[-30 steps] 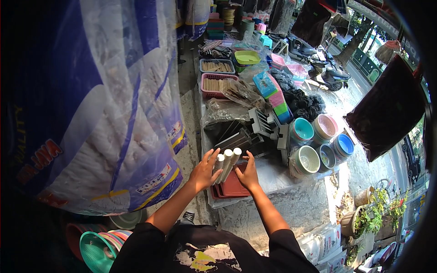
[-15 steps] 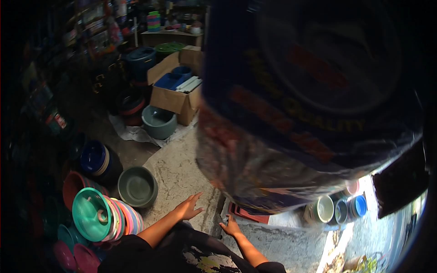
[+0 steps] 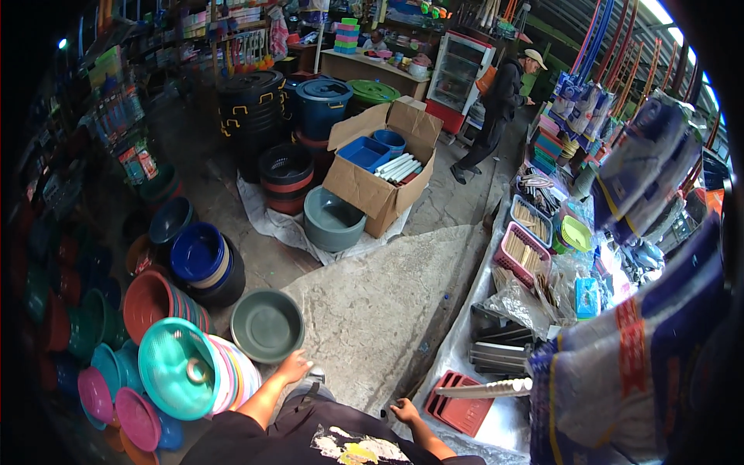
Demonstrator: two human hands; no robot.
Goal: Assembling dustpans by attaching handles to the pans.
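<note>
Concrete walkway (image 3: pixel 372 291), pale and cracked, running between floor stock at left and a low display table (image 3: pixel 505 425) at right. Left hand (image 3: pixel 294 366): released, fingers loosely extended, nothing grasped, near a grey-green basin (image 3: pixel 267 326) on the floor. Right hand (image 3: pixel 404 411): fingers curled, just beside the table edge; whether anything lies within them cannot be told. White tubes (image 3: pixel 500 387), several, ribbed in outline: lying across red trays (image 3: pixel 465 417) on the table, clear of both hands; one second ago they stood between the two hands. Stack of colanders (image 3: pixel 180 368), teal uppermost: left of the left hand. Behind it, reddish basins (image 3: pixel 147 306), nested and tilted, and a blue basin (image 3: pixel 198 254). Hanging packages (image 3: pixel 601 380), plastic, white and blue: at far right, where half a second ago one filled the upper right of the view. Pink basket (image 3: pixel 525 256) of wooden sticks: farther up the table. Grey tub (image 3: pixel 333 219): on a white sheet, against a cardboard box (image 3: pixel 360 190), flaps raised, holding blue containers and white rods. Beyond: black bins (image 3: pixel 252 97) with yellow handles, a glass-fronted cabinet (image 3: pixel 461 74), and another person (image 3: pixel 500 108) in dark clothing and light cap, now visible since the view swung toward the interior.
</note>
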